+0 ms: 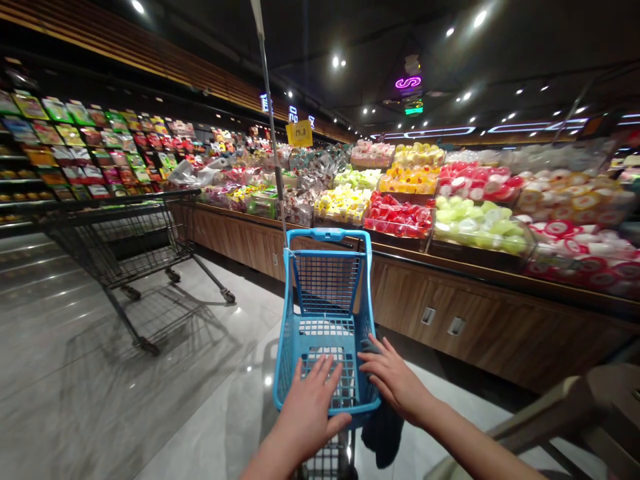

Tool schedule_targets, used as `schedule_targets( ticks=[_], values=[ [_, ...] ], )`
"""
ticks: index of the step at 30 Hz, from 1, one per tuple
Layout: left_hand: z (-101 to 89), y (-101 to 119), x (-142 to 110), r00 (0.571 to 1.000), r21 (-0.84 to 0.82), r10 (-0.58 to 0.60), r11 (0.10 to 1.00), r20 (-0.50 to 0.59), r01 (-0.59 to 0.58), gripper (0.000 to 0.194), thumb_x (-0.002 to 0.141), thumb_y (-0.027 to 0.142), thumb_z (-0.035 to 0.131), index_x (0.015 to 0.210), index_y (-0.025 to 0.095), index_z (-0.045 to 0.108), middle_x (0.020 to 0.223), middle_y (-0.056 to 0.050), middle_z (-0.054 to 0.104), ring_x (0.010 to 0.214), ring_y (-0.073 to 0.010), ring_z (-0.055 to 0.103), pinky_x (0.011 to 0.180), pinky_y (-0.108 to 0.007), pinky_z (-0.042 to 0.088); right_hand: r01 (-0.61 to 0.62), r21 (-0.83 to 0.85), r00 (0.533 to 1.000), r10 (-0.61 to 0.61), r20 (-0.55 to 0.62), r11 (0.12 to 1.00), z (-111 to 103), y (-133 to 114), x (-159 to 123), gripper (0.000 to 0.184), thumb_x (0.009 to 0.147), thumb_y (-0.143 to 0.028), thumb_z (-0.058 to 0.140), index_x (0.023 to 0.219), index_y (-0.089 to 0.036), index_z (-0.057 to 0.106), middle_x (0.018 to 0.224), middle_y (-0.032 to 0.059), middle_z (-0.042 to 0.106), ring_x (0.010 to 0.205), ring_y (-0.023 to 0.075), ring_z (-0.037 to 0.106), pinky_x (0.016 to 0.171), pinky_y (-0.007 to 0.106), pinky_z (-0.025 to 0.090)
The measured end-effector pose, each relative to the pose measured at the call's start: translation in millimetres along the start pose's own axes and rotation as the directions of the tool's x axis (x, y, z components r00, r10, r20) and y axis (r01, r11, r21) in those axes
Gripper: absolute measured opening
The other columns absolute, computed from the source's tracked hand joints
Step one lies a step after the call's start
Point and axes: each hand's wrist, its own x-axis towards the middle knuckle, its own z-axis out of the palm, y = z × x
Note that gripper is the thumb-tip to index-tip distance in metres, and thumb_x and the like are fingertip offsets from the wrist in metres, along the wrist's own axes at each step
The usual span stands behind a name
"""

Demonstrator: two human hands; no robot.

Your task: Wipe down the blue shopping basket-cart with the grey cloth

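A small blue plastic shopping cart (361, 257) stands right in front of me, its gridded basket facing up and a thin pole rising from its far left corner. My left hand (311, 399) is over the basket's near side, palm down, with the fingers spread. Over the right rim reaches my right hand (393, 375), fingers apart and nothing visible in them. Whether either hand touches the cart, I cannot tell. A dark soft item (384, 437), perhaps cloth, hangs beside the basket below my right hand; part of it shows near those fingertips.
Beyond the cart runs a wood-panelled display counter (400, 283) heaped with wrapped sweets and jelly cups, including red ones (400, 215). A dark metal shopping cart (120, 250) stands left. Shelves of packets (75, 143) line the left wall. A brownish frame (575, 413) is at lower right.
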Motion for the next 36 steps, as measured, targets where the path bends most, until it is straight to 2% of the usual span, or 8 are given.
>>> schedule_targets(
  ticks=[4,7,11,16,22,27,31,36],
  values=[
    [-15.7,-33,-13,0.999,0.073,0.014,0.997,-0.034,-0.011,0.083,0.082,0.076,0.043,0.147,0.026,0.036,0.155,-0.013,0.03,0.144,-0.0369,0.023,0.112,-0.07,0.009,0.066,-0.049,0.997,-0.063,0.05,0.997,-10,1,3,0.032,0.099,-0.034,0.04,0.121,-0.024,0.06,0.134,0.0062,0.059,0.146,0.0269,0.02,0.117,0.061,0.009],
    [-23.3,-41,-20,0.997,0.075,0.079,0.994,-0.017,-0.077,0.072,0.083,0.076,0.039,0.139,0.031,0.049,0.151,-0.01,0.04,0.143,-0.0368,0.027,0.112,-0.071,0.002,0.131,-0.066,0.988,-0.126,0.086,0.989,-21,9,14,0.029,0.098,-0.033,0.042,0.117,-0.024,0.062,0.129,0.005,0.063,0.144,0.0252,0.025,0.118,0.058,0.007],
    [-25.5,-31,-18,0.997,0.038,0.071,0.997,-0.004,-0.071,0.069,0.08,0.079,0.043,0.13,0.033,0.058,0.147,-0.008,0.047,0.141,-0.0384,0.029,0.11,-0.072,-0.005,0.113,-0.082,0.991,-0.106,0.085,0.99,-32,31,36,0.03,0.1,-0.034,0.038,0.112,-0.025,0.064,0.128,0.0035,0.064,0.143,0.0248,0.027,0.118,0.058,0.007],
    [-18.8,-21,-13,0.997,0.05,-0.033,0.998,-0.063,0.036,0.076,0.079,0.08,0.042,0.135,0.03,0.053,0.146,-0.009,0.048,0.141,-0.0395,0.028,0.109,-0.074,-0.002,0.059,-0.014,0.998,-0.059,0.032,0.998,-28,44,50,0.032,0.101,-0.035,0.034,0.109,-0.024,0.064,0.13,0.0046,0.062,0.145,0.025,0.023,0.118,0.058,0.012],
    [-12.0,-25,-14,0.991,0.062,-0.06,0.996,-0.119,0.068,0.08,0.077,0.079,0.046,0.136,0.026,0.053,0.144,-0.011,0.049,0.139,-0.0412,0.032,0.11,-0.073,-0.001,0.062,0.037,0.998,-0.062,-0.004,0.997,-5,12,20,0.032,0.1,-0.032,0.035,0.11,-0.023,0.065,0.128,0.0066,0.063,0.145,0.0274,0.02,0.117,0.06,0.016],
    [-11.2,-22,-14,0.992,0.052,-0.078,0.995,-0.103,0.084,0.076,0.078,0.077,0.046,0.134,0.026,0.055,0.141,-0.012,0.053,0.137,-0.0392,0.036,0.11,-0.071,-0.004,0.066,0.006,0.997,-0.066,0.035,0.998,9,-9,-10,0.034,0.099,-0.032,0.041,0.128,-0.026,0.058,0.135,0.0065,0.059,0.145,0.029,0.021,0.116,0.063,0.017],
    [-8.0,-18,-14,0.993,0.022,-0.026,0.999,-0.118,0.029,0.065,0.078,0.077,0.048,0.121,0.031,0.065,0.133,-0.008,0.061,0.134,-0.038,0.041,0.109,-0.07,-0.012,0.079,-0.042,0.994,-0.075,0.082,0.996,1,-4,-6,0.032,0.099,-0.031,0.041,0.123,-0.025,0.06,0.132,0.0062,0.061,0.142,0.0289,0.029,0.116,0.065,0.012],
    [-5.5,-14,-10,0.994,-0.017,0.004,1.0,-0.111,-0.006,0.058,0.074,0.078,0.053,0.106,0.033,0.072,0.126,-0.006,0.066,0.132,-0.039,0.043,0.107,-0.071,-0.013,0.079,-0.066,0.991,-0.071,0.109,0.995,-25,14,17,0.029,0.1,-0.031,0.038,0.107,-0.024,0.066,0.13,0.0033,0.062,0.143,0.0266,0.028,0.117,0.061,0.014]
  ],
)
